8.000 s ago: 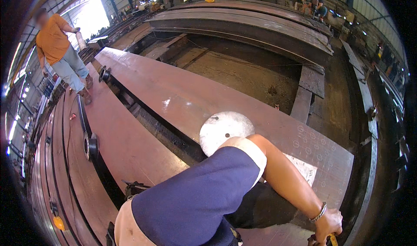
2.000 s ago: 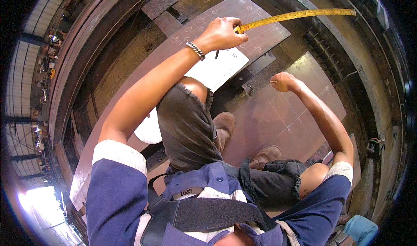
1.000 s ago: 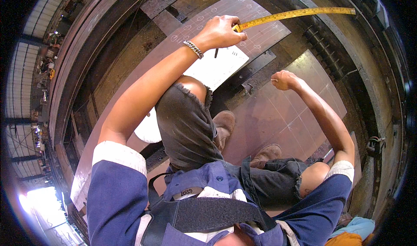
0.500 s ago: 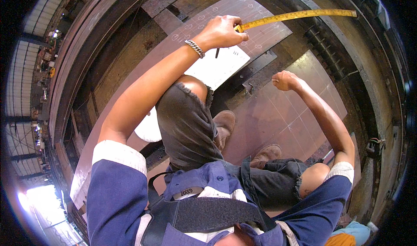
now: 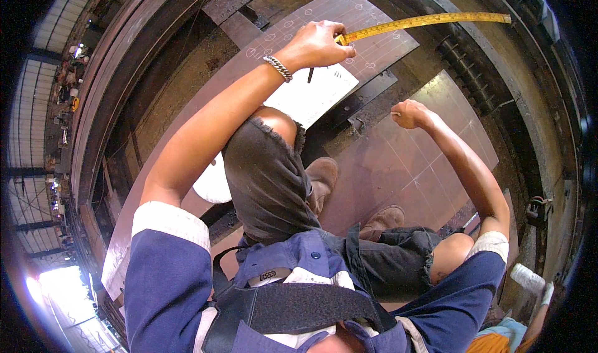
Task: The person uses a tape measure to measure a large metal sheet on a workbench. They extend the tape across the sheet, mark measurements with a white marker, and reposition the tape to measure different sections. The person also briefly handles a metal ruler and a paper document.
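My left hand (image 5: 319,44), a chain bracelet on its wrist, is closed around a tape measure (image 5: 423,23). Its yellow blade stretches out to the right in a gentle arc; the case is mostly hidden by my fingers. Beneath this hand lies a steel plate (image 5: 339,10) with small circles and marks drawn on it. White paper (image 5: 317,97) rests on the plate below my wrist, with a dark, thin stick-like thing (image 5: 311,75) over it. My right hand (image 5: 409,114) is curled into a fist above a second steel plate (image 5: 398,160) with thin crossing lines; whatever it may hold is hidden.
My boots (image 5: 321,181) stand near the second plate's left part. A dark metal bar (image 5: 367,100) lies between the plates. Long steel beams (image 5: 529,97) curve along the right side. At the lower right, another person's gloved hand (image 5: 548,294) is raised beside a pale object (image 5: 527,278).
Another person's arm and gloved hand have come into view at the lower right. My two hands and the extended tape stay nearly where they were.
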A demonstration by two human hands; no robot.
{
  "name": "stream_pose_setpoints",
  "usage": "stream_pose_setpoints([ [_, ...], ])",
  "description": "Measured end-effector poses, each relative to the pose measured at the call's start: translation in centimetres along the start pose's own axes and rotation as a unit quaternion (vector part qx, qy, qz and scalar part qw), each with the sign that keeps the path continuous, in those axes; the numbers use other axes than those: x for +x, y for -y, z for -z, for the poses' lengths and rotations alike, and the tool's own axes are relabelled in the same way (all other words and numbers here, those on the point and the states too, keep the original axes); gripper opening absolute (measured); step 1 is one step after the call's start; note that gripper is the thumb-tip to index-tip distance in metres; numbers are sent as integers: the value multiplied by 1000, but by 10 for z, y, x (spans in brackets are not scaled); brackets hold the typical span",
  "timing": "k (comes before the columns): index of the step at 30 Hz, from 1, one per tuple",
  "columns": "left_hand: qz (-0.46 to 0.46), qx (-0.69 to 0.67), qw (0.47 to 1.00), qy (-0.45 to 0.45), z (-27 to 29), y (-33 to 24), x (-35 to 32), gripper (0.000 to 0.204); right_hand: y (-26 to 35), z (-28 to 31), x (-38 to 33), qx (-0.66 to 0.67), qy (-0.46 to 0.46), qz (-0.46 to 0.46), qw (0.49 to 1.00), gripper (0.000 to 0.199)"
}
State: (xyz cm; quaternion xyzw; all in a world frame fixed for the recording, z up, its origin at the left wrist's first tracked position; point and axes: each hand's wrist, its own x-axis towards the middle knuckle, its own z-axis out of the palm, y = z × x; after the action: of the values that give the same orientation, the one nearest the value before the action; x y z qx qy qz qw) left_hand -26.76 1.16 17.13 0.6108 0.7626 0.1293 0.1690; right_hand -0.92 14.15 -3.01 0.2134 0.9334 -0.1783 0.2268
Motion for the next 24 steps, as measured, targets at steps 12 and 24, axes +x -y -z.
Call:
stream_pose_setpoints([
  [12, -5, 5, 1000, 14, 3, 6, -5, 64, -2, -7, 2, -9, -33, 5, 999, 24],
  [24, -79, -110, 991, 22, -12, 7, 8, 63, -30, -47, 34, -67, 46, 35, 996, 26],
])
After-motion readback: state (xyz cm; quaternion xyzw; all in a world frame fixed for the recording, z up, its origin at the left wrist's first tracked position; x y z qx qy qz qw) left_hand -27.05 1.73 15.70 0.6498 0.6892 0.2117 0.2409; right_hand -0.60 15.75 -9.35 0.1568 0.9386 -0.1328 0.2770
